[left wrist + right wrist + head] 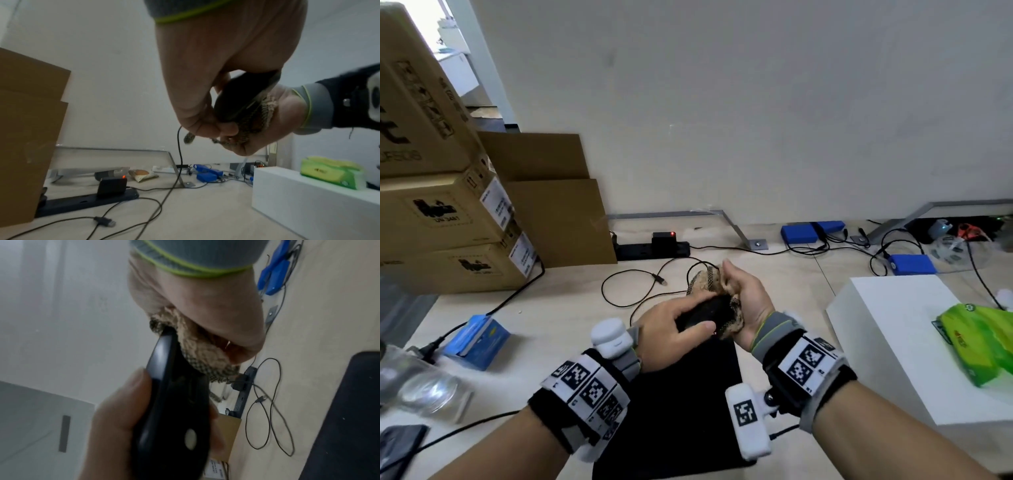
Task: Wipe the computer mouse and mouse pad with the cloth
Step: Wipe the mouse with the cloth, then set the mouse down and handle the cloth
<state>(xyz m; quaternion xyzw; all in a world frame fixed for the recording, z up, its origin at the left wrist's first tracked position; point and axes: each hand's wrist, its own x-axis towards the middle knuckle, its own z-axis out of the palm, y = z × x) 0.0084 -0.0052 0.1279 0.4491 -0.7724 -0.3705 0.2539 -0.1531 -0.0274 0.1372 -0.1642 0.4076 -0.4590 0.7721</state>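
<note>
My left hand (681, 323) grips a black wired computer mouse (710, 310), held in the air above the far end of the black mouse pad (674, 411). My right hand (744, 296) holds a bunched beige and dark checked cloth (707, 279) and presses it against the mouse's right side. In the left wrist view the left hand (205, 123) curls round the mouse (234, 100), with the cloth (259, 116) wedged against it. The right wrist view shows the cloth (197, 350) between the right hand (216, 313) and the mouse (174, 402). The mouse pad (349, 418) lies flat.
Stacked cardboard boxes (441, 212) stand at the left. A white box (887, 342) at the right carries a green pack (979, 342). A black power strip (654, 248) and loose cables (626, 291) lie beyond the hands. A small blue box (479, 337) sits front left.
</note>
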